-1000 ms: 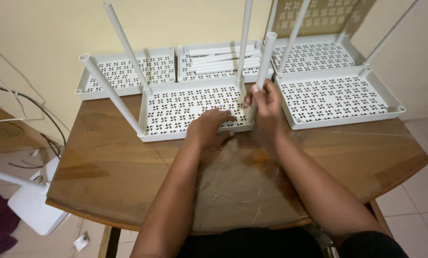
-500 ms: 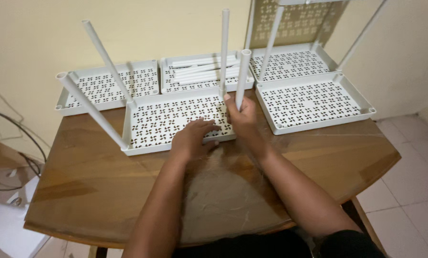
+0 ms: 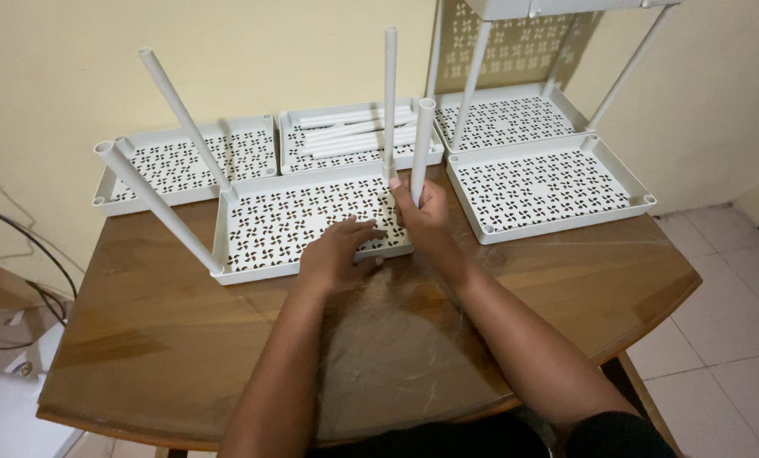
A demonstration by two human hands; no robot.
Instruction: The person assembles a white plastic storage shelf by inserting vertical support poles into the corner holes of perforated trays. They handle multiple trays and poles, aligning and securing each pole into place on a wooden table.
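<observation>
Two hands work at one white perforated tray (image 3: 303, 216) that lies on the wooden bench (image 3: 184, 322). The right hand (image 3: 424, 216) is closed around the foot of a white pole (image 3: 420, 151), which stands nearly upright at the tray's near right corner, its open top end well above the fingers. The left hand (image 3: 335, 252) lies flat and spread on the tray's near edge, just left of that corner, pressing on the patterned floor and gripping nothing. Three more poles rise from the same tray: one (image 3: 390, 102) upright at its far right corner, just behind the held pole, one (image 3: 184, 119) leaning left from its far left corner, and one (image 3: 155, 203) leaning left from its near left corner.

Around this tray sit others of the same kind. Behind it to the left lies an empty tray (image 3: 184, 157); straight behind it is a tray (image 3: 299, 157) with several loose poles (image 3: 354, 127) lying flat inside. To the right of the worked tray, near but apart from it, lies another tray (image 3: 549, 187), and behind that one stands a partly built rack (image 3: 515, 102) with poles carrying a higher tier against the yellow wall (image 3: 269, 51). Left of the bench, cables (image 3: 23, 246) trail along the wall down to the floor.
</observation>
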